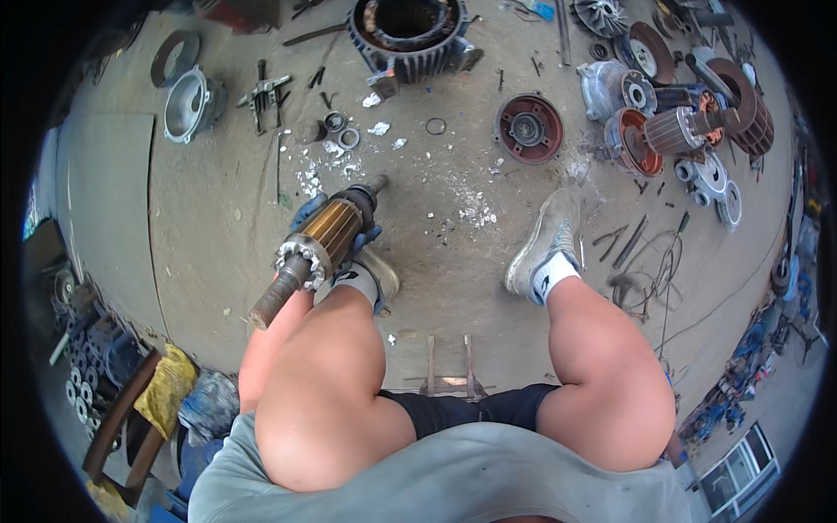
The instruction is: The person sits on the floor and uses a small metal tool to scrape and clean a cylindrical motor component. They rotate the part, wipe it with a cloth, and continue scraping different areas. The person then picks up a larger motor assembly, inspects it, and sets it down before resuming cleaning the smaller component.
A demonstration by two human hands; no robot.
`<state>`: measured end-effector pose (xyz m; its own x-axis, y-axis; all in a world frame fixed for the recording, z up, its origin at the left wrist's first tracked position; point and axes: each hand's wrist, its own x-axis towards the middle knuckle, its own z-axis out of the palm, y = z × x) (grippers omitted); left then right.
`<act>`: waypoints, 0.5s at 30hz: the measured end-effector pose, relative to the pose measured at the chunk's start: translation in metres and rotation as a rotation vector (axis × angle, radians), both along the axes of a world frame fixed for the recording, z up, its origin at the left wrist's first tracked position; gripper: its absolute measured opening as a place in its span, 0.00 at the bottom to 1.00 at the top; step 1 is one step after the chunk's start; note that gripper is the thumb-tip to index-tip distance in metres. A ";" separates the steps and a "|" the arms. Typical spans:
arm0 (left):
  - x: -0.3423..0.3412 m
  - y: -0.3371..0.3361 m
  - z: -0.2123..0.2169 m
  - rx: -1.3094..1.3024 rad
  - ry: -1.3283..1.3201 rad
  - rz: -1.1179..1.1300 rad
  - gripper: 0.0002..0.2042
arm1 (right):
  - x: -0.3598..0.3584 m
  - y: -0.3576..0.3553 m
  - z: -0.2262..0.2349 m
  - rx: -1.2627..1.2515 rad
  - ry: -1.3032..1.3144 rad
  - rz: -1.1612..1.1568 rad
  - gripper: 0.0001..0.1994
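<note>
My left hand, in a blue glove, is closed round a motor rotor from below. Its fingers and thumb show on both sides of the ribbed, copper-brown core. The rotor is held tilted above the floor beside my left shoe. Its thick bare shaft end points toward me and to the left, and the thinner end points away. My right hand is outside the picture. On the floor beyond the rotor lie a metal ring and scattered white flakes.
A finned motor housing stands at the far middle. A round reddish end cover lies right of centre. A puller and a silver end cover lie at left. Another rotor, pliers and cable are at right.
</note>
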<state>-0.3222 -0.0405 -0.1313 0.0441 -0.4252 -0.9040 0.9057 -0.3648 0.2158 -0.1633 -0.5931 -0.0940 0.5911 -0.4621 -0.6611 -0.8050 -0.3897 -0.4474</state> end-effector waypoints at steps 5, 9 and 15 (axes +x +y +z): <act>-0.004 -0.008 -0.025 -0.161 0.012 -0.042 0.33 | 0.108 0.040 0.077 -0.073 -0.198 0.320 0.16; -0.002 0.007 -0.030 -0.400 0.128 -0.013 0.33 | 0.150 0.105 0.087 0.198 -0.465 0.708 0.16; 0.052 0.022 -0.070 -0.434 0.151 0.699 0.32 | 0.113 0.299 -0.069 0.204 -0.025 0.917 0.23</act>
